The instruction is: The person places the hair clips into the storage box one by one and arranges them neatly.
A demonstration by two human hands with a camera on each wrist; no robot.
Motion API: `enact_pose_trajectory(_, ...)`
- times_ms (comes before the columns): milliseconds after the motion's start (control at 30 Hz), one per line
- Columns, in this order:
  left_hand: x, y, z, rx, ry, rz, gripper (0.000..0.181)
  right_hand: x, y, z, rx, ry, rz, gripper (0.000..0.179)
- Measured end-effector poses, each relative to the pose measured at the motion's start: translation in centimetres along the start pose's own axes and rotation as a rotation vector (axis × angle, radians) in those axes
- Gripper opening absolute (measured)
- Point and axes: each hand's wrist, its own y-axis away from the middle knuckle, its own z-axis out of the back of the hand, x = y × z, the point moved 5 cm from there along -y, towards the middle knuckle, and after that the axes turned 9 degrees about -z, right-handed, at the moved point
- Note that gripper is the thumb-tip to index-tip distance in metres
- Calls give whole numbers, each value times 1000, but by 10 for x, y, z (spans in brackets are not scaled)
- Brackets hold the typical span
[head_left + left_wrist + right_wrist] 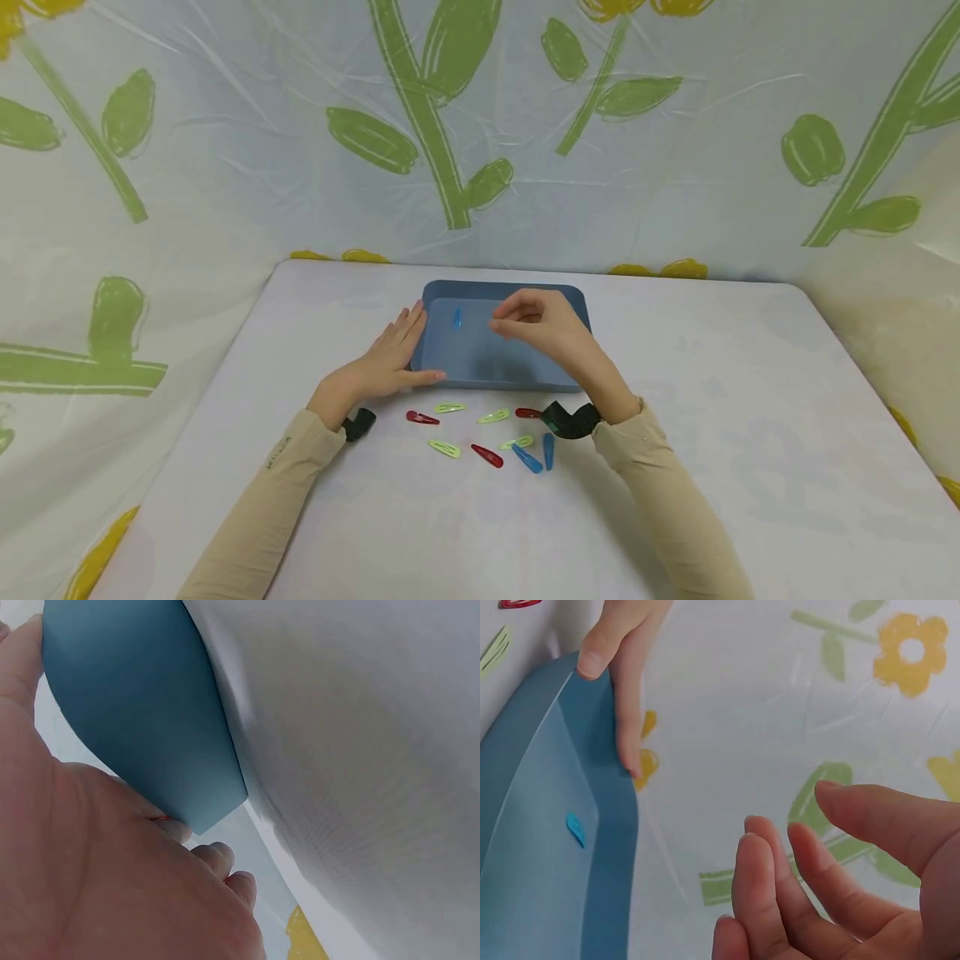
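Note:
A blue-grey tray (510, 385) lies toward the back of the table. Along its left side rests my left hand (386, 358), fingers extended and thumb at the front left corner; the left wrist view shows this hand against the tray's outer wall. Over the tray hovers my right hand (551, 325), its fingers loosely bent. In the right wrist view its thumb (862, 814) stands apart from the fingers, with nothing between them. One blue hair clip (458, 318) lies inside the tray, left of the right hand.
In front of the tray several snap hair clips are scattered: red (487, 455), yellow-green (444, 448) and blue (527, 458). The right wrist's black band (570, 420) partly covers another red clip (527, 412). A flower-patterned sheet (262, 167) hangs behind the white table (712, 417).

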Motion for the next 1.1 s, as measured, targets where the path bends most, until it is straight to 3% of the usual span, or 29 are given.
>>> enact_pose_trajectory(567,-2,1,0,-3,13,-15,110,6,47,12,16,266,339,7)
enact_pose_trajectory(900,-1,1,0,4,8,-7,110,-16,59,13,110,330,462,16)
enact_pose_trajectory(1100,0,1,-1,4,3,-4,110,-37,62,4,220,384,476,19)
